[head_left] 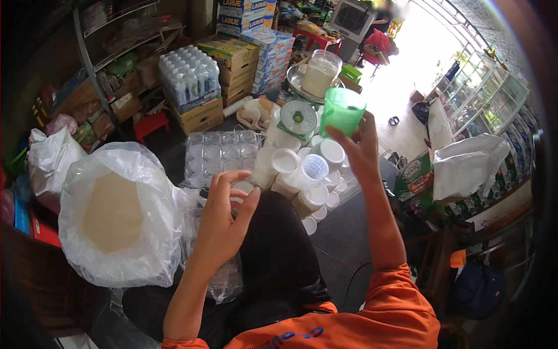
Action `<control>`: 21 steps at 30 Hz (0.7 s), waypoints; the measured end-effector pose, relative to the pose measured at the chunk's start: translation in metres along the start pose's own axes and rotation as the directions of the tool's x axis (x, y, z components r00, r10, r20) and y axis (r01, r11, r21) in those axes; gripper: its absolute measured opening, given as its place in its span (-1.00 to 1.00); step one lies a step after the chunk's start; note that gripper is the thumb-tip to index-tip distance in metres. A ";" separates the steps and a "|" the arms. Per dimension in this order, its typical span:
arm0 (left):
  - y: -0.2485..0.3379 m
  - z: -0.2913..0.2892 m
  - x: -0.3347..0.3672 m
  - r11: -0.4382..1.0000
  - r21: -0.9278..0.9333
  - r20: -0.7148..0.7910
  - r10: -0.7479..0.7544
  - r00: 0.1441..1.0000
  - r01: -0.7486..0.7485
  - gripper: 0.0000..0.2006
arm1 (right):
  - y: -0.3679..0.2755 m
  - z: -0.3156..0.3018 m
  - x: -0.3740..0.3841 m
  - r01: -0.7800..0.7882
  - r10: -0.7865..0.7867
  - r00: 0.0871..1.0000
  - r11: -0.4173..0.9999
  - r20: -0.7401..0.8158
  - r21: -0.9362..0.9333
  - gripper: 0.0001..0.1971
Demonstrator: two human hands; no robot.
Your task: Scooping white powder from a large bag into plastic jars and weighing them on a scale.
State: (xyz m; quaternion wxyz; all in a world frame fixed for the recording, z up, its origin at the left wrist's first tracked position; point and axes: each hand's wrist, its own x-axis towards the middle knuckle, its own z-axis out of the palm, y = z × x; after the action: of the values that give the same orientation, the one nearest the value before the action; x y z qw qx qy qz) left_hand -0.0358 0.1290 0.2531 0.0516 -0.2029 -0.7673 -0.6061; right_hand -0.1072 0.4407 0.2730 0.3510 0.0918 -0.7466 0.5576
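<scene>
My right hand [359,145] is raised and grips a translucent green plastic cup [342,113]. Just beyond the cup, a clear jar [318,78] partly filled with pale powder stands on the metal pan of a dial scale [299,119]. My left hand [228,206] hovers over my knee with its fingers bent and apart, and I see nothing gripped in it. A white round lid shows behind its fingers. Many white-lidded jars [314,196] crowd together between my hands, with a bluish-white strainer-like cup [314,168] among them.
At my left stands a large plastic-lined sack [116,215] of pale powder. Behind it lies a pack of clear empty containers [221,154]. A dog [256,113] rests beside stacked cartons [232,64] and shrink-wrapped bottles [190,75]. Green crates [414,177] stand at the right.
</scene>
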 end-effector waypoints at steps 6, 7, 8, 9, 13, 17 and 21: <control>-0.023 0.002 0.001 0.986 -0.074 0.073 -0.146 0.987 0.151 -0.60 | 0.018 -0.057 0.072 -0.108 0.103 0.994 0.929 -0.034 -0.353 -0.26; -0.026 0.006 0.003 0.979 -0.116 0.086 -0.159 0.984 0.169 -0.61 | 0.026 -0.066 0.082 -0.107 0.100 0.994 0.927 -0.038 -0.360 -0.26; -0.026 0.007 0.005 0.979 -0.120 0.086 -0.154 0.984 0.163 -0.61 | 0.032 -0.072 0.093 -0.118 0.108 0.993 0.923 -0.047 -0.365 -0.26; -0.026 0.009 0.007 0.976 -0.144 0.111 -0.151 0.982 0.166 -0.62 | 0.036 -0.079 0.103 -0.129 0.117 0.992 0.920 -0.055 -0.371 -0.25; -0.031 0.013 0.006 0.943 -0.226 0.211 -0.195 0.958 0.242 -0.63 | 0.042 -0.084 0.135 -0.174 0.183 0.983 0.867 -0.026 -0.467 -0.20; -0.029 0.017 0.007 0.931 -0.272 0.278 -0.166 0.946 0.243 -0.63 | 0.053 -0.098 0.163 -0.075 0.092 0.996 0.862 0.009 -0.501 -0.21; -0.030 0.018 0.005 0.923 -0.291 0.300 -0.162 0.940 0.252 -0.64 | 0.064 -0.103 0.183 -0.040 0.060 0.998 0.806 0.015 -0.590 -0.19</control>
State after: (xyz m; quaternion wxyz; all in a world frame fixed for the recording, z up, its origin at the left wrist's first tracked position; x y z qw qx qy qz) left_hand -0.0487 0.1423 0.2229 -0.1526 -0.2066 -0.6739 -0.6927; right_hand -0.2324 0.6031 0.3525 0.3351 -0.0322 -0.8905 0.3060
